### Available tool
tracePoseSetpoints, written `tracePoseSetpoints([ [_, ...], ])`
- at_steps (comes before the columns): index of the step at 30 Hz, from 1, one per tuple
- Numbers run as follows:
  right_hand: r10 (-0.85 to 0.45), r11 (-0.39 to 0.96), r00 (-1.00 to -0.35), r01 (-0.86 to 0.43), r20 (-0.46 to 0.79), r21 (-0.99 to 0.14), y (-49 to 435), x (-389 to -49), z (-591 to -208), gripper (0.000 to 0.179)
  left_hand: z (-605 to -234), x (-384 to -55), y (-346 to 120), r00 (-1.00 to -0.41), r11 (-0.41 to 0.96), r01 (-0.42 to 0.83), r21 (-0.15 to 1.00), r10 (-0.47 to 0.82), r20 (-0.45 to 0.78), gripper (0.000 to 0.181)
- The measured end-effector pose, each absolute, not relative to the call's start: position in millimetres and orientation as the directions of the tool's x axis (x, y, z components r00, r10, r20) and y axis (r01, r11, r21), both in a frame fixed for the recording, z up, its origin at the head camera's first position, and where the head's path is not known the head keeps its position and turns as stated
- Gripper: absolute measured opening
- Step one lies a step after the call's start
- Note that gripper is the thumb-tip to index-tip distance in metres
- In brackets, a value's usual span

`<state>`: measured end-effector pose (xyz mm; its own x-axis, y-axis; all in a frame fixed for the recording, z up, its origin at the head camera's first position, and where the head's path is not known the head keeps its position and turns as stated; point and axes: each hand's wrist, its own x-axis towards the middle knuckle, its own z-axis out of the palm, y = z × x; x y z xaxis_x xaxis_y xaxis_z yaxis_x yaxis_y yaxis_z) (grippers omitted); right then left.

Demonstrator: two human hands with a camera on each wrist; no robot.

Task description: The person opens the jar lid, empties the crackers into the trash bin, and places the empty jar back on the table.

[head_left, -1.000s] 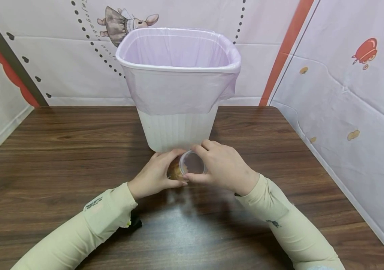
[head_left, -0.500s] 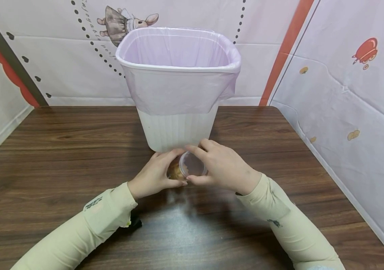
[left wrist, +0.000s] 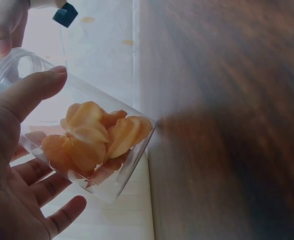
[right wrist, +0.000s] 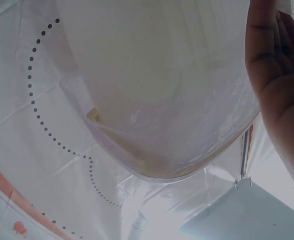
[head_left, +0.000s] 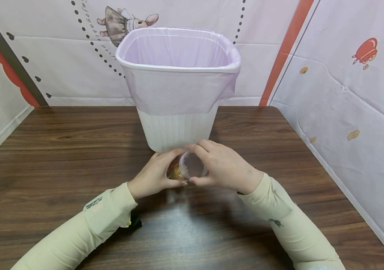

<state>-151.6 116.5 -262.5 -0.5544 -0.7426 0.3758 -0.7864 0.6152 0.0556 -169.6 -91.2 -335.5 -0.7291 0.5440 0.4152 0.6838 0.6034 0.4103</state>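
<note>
A clear plastic jar [head_left: 175, 171] lies tilted between the hands, just in front of the bin. Pale golden, petal-shaped cookies [left wrist: 86, 135] have gathered toward its base in the left wrist view. The left hand [head_left: 156, 174] grips the jar's body, thumb on one side and fingers on the other. At the jar's top end, the right hand [head_left: 227, 165] holds the round clear lid [head_left: 194, 165] by its edge with thumb and fingers. In the right wrist view only part of the right hand [right wrist: 282, 85] shows, and the jar is almost wholly out of sight.
A white bin [head_left: 178, 129] with a thin lilac liner [head_left: 178, 88] stands right behind the hands. A dark wood-grain table [head_left: 70, 150] lies beneath. Printed white cloth [head_left: 343, 93] hangs behind and at both sides. A small black object [head_left: 136, 224] shows by the left sleeve.
The right hand's fingers and thumb have shifted slightly around the lid's edge, and its wrist has moved a little to the right. The left hand and jar stay in place.
</note>
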Motion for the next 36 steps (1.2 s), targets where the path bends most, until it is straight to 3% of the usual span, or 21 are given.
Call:
tracePoseSetpoints([
  [11,-0.776,0.567,-0.501,-0.820,0.383,0.077,119.3,-151.9,-259.2,0.058,-334.9,-169.2,-90.9,-0.726,0.602,0.687,0.407,0.550,0.413,0.078],
  [36,-0.811,0.518,-0.456,-0.851,0.366,0.089,122.6,-152.8,-257.3,0.065,-336.1,-169.7,-90.1,-0.731,0.607,0.682,0.408,0.546,0.410,0.076],
])
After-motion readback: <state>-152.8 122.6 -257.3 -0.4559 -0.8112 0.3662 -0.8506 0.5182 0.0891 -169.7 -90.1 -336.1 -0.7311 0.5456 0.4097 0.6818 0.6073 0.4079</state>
